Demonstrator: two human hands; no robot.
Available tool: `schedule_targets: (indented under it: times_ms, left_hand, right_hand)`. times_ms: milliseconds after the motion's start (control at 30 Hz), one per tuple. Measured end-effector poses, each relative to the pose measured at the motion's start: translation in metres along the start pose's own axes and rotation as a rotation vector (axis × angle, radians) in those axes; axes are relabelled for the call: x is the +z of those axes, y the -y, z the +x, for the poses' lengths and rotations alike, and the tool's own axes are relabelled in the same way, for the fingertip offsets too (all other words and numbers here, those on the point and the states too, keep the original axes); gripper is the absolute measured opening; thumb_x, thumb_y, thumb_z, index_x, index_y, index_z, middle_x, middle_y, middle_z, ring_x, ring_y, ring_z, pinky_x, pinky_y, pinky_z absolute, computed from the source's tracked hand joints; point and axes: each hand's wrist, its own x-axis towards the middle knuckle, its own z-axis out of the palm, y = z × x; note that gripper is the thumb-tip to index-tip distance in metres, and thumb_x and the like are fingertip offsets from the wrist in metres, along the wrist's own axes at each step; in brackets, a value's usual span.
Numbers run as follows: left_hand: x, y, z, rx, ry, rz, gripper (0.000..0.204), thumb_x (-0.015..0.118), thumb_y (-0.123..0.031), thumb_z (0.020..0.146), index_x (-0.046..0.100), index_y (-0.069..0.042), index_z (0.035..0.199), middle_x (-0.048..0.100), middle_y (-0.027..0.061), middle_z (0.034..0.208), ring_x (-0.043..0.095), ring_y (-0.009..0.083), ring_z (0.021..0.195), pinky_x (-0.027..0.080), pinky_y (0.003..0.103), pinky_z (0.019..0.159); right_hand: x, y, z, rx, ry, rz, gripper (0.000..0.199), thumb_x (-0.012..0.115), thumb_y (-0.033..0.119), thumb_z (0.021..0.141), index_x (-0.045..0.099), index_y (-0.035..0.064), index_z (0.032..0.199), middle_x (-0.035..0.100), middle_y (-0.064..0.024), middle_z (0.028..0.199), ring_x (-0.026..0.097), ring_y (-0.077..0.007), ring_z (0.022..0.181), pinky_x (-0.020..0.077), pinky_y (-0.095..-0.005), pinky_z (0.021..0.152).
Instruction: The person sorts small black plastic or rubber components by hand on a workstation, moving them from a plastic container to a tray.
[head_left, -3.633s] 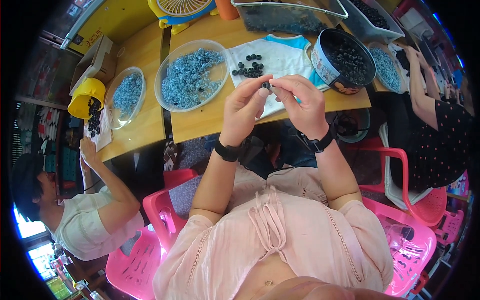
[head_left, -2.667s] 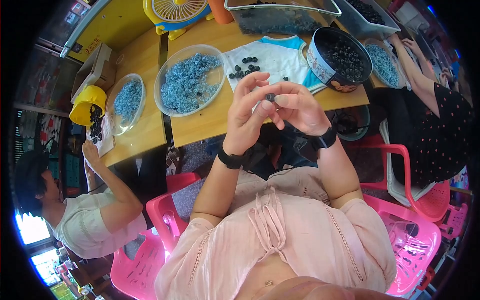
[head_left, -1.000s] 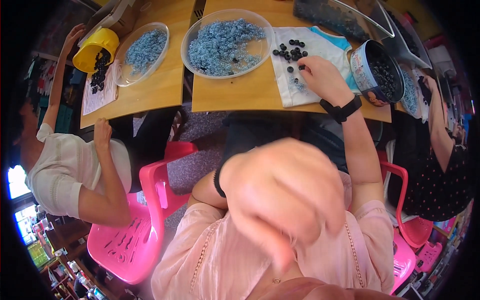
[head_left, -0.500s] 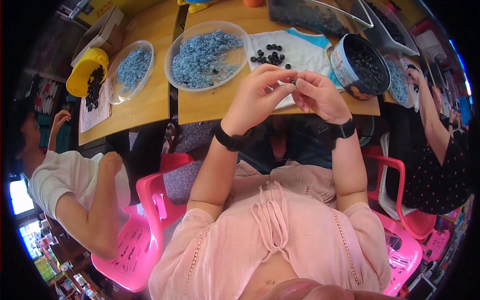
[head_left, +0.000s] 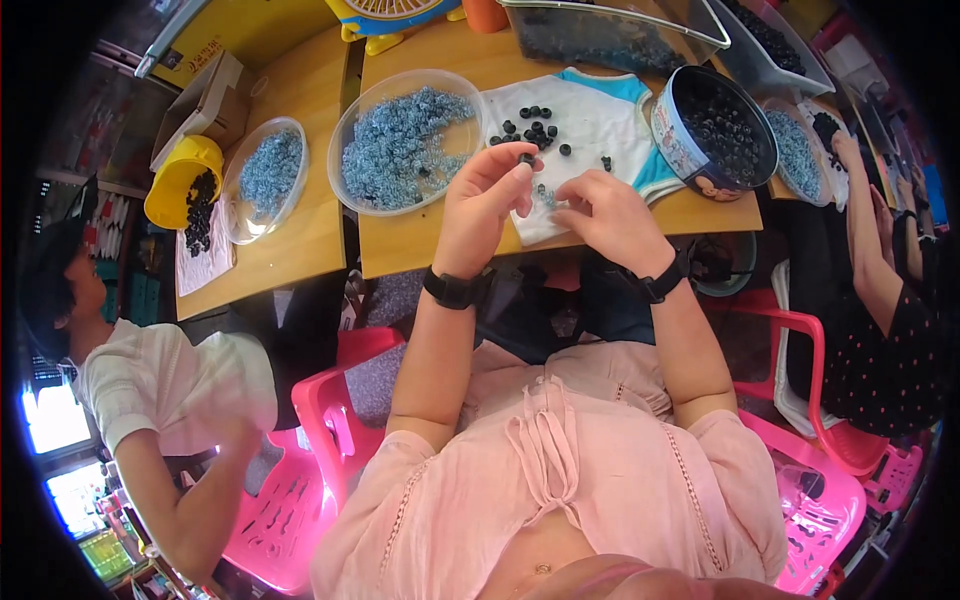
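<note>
My left hand (head_left: 478, 208) pinches a small black round part (head_left: 527, 160) between thumb and forefinger, raised over a white cloth with turquoise trim (head_left: 600, 100). My right hand (head_left: 618, 225) is low over the cloth's near part, thumb and forefinger apart beside a few small translucent pale-blue pieces (head_left: 545, 194). Whether its fingertips touch them is hard to see. Loose black round parts (head_left: 530, 130) lie beyond my hands on the cloth. To the left stands a clear round tub (head_left: 338, 165) of pale-blue pieces; to the right, a round tin (head_left: 672, 135) holds black parts.
Clear bins (head_left: 600, 35) of black parts stand at the back. Farther left are a tipped yellow bucket (head_left: 165, 195), a smaller tub (head_left: 232, 205) and a cardboard box (head_left: 215, 100). People sit on both sides, near pink chairs (head_left: 345, 400). The wooden table's front edge (head_left: 440, 262) faces me.
My hands, which met at the fingertips, have separated. The left has moved left with a black part in its pinch; the right has lowered toward the pale-blue pieces.
</note>
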Motion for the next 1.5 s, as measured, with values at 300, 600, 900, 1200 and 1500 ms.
schedule_targets:
  times_ms: [300, 600, 900, 1200, 1500]
  left_hand:
    - [-0.009, 0.001, 0.000, 0.006, 0.053, -0.129, 0.030, 0.053, -0.008, 0.099, 0.057, 0.003, 0.127, 0.062, 0.0115, 0.109, 0.054, 0.0103, 0.075, 0.046, 0.025, 0.066]
    - [0.001, -0.002, 0.002, -0.052, 0.003, -0.298, 0.031, 0.051, -0.015, 0.103, 0.057, 0.001, 0.129, 0.063, 0.0084, 0.103, 0.054, 0.0102, 0.072, 0.046, 0.025, 0.061]
    - [0.003, 0.010, 0.005, -0.170, -0.044, -0.373, 0.030, 0.052, -0.020, 0.104, 0.058, 0.001, 0.124, 0.059, 0.0027, 0.093, 0.048, 0.0071, 0.067, 0.041, 0.022, 0.055]
    - [-0.007, 0.000, 0.005, -0.119, -0.097, -0.362, 0.029, 0.051, -0.017, 0.103, 0.055, 0.001, 0.126, 0.054, 0.0041, 0.094, 0.044, 0.0090, 0.070, 0.038, 0.023, 0.057]
    - [-0.009, -0.016, 0.003, -0.011, -0.118, -0.373, 0.024, 0.051, -0.011, 0.099, 0.057, 0.000, 0.120, 0.058, 0.0065, 0.095, 0.048, 0.0104, 0.069, 0.041, 0.024, 0.058]
  right_hand:
    - [0.000, -0.004, 0.001, -0.058, -0.017, -0.122, 0.013, 0.065, 0.011, 0.085, 0.069, 0.0020, 0.093, 0.064, -0.0154, 0.090, 0.063, -0.0336, 0.089, 0.0510, -0.0404, 0.080]
    - [-0.002, -0.004, 0.003, 0.015, -0.051, -0.104, 0.011, 0.061, 0.010, 0.088, 0.065, 0.0012, 0.093, 0.064, -0.0169, 0.091, 0.063, -0.0358, 0.090, 0.0503, -0.0420, 0.080]
    - [-0.005, -0.008, 0.005, -0.004, -0.090, -0.056, 0.008, 0.061, 0.009, 0.088, 0.064, 0.0017, 0.091, 0.064, -0.0163, 0.088, 0.063, -0.0352, 0.088, 0.0504, -0.0427, 0.079]
    - [0.001, -0.006, 0.004, -0.077, -0.087, -0.001, 0.008, 0.062, 0.008, 0.086, 0.068, 0.0044, 0.090, 0.063, -0.0131, 0.085, 0.063, -0.0337, 0.084, 0.0515, -0.0411, 0.074]
    - [0.029, 0.013, 0.001, -0.151, -0.101, -0.103, 0.007, 0.067, 0.011, 0.083, 0.069, 0.0090, 0.090, 0.060, -0.0104, 0.082, 0.064, -0.0313, 0.080, 0.0523, -0.0406, 0.069]
